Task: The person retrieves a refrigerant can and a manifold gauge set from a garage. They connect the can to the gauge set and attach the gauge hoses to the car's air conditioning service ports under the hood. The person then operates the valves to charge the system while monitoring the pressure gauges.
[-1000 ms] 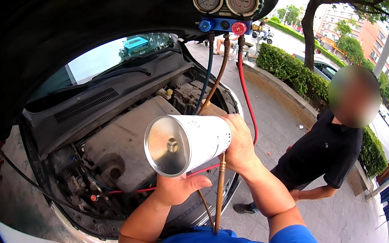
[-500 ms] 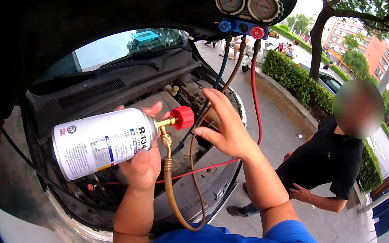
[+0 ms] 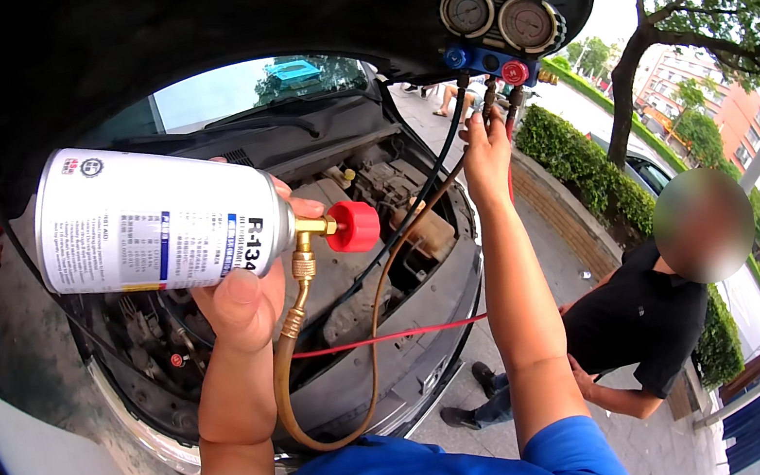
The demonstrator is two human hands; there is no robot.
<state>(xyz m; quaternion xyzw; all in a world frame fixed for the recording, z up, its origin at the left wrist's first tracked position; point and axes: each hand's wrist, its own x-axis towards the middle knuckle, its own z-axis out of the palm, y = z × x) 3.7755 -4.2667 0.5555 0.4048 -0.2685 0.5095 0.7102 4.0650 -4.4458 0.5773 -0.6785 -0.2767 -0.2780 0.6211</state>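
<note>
My left hand (image 3: 248, 306) is wrapped round a white refrigerant can (image 3: 141, 219), held tilted on its side over the engine bay. A brass can tap (image 3: 304, 229) with a red knob (image 3: 355, 226) sits on the can's end. From the tap a yellowish-brown hose (image 3: 287, 394) loops down, then rises toward the manifold gauge set (image 3: 484, 62), which hangs at the raised hood. Up there my right hand (image 3: 488, 152) has its fingers closed round a hose fitting (image 3: 490, 101) below the gauges. The hand hides part of the fitting and the nearby hoses.
Below the hood (image 3: 269, 18) lies the open engine bay (image 3: 336, 205), crossed by a red hose (image 3: 404, 334) and a dark hose. A person in black (image 3: 625, 329) stands close on the right. Behind are a hedge (image 3: 575, 159) and a tree (image 3: 631, 72).
My right hand has gone from beside the red knob up to the fittings under the gauges and closed there. My left hand has shifted the can left and up, tilting it more.
</note>
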